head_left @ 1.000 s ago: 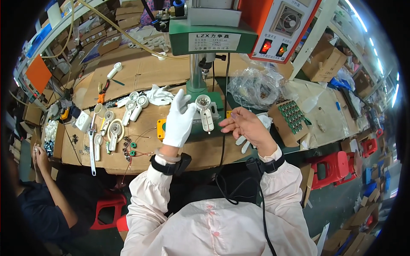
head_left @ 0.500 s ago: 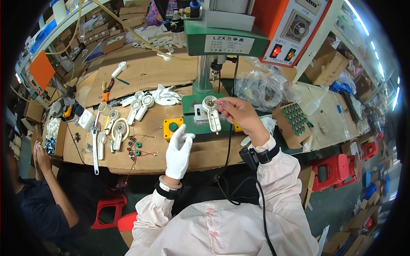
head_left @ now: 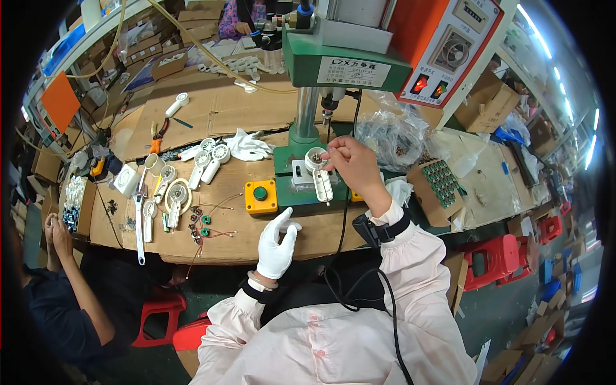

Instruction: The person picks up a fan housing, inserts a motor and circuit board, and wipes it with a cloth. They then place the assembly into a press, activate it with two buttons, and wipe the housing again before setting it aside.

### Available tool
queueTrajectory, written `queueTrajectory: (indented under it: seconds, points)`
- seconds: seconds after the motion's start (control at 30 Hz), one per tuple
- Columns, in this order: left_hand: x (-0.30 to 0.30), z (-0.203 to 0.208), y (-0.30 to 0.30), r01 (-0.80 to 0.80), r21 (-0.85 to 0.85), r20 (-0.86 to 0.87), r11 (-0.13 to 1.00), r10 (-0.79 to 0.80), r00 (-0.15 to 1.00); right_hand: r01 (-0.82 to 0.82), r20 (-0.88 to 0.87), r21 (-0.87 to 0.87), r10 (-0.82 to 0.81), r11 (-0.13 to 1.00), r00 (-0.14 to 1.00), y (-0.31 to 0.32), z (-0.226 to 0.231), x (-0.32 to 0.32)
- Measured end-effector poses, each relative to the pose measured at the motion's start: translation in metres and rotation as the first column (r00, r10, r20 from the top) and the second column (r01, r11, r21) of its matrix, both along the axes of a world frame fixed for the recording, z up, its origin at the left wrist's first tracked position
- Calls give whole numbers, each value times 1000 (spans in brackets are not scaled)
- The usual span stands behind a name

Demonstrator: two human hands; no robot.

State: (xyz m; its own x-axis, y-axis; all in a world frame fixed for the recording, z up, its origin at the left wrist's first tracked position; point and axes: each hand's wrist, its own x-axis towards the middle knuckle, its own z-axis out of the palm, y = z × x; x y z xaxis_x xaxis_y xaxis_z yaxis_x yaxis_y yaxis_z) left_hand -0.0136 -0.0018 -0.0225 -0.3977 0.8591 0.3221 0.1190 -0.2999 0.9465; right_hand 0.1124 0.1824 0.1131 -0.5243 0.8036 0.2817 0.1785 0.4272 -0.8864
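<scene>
A white handheld fan housing (head_left: 323,185) lies on the green base of a bench press (head_left: 290,156), its round head away from me and its handle toward me. Small metallic parts show inside the round head. My bare right hand (head_left: 355,168) is at the right rim of that head, fingertips pinched together; whatever they hold is too small to make out. My left hand (head_left: 277,245), in a white glove, hovers over the front table edge with fingers apart and nothing in them. Just beyond it stands a yellow box with a green push button (head_left: 260,196).
White fan bodies (head_left: 210,160), an adjustable wrench (head_left: 140,224) and wired small motors (head_left: 204,224) lie to the left. A carton of green circuit boards (head_left: 439,183) and a clear plastic bag (head_left: 391,135) are on the right. A black cable hangs before me. Another person sits at left.
My left hand has moved slightly right and toward me, away from the button box. My right hand has shifted a little, still pinched at the housing's head. The view has tilted slightly.
</scene>
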Motion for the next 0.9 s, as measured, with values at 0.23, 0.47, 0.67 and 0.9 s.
queueTrajectory:
  seconds: [0.23, 0.47, 0.67, 0.9]
  points:
    - [0, -1, 1, -19, 4, 0, 1000, 19, 1000, 81, -13, 225, -81, 971, 997, 7, -11, -2]
    - [-1, 0, 1, -24, 10, 22, 1000, 24, 999, 57, -57, 117, -51, 991, 997, 6, -10, -5]
    - [-1, -2, 0, -22, 20, -3, 1000, 22, 1000, 75, 90, 472, -133, 878, 987, 6, -13, -7]
    - [0, 1, 0, -15, 26, -34, 1000, 16, 999, 9, 137, 634, -124, 773, 983, 13, -18, -11]
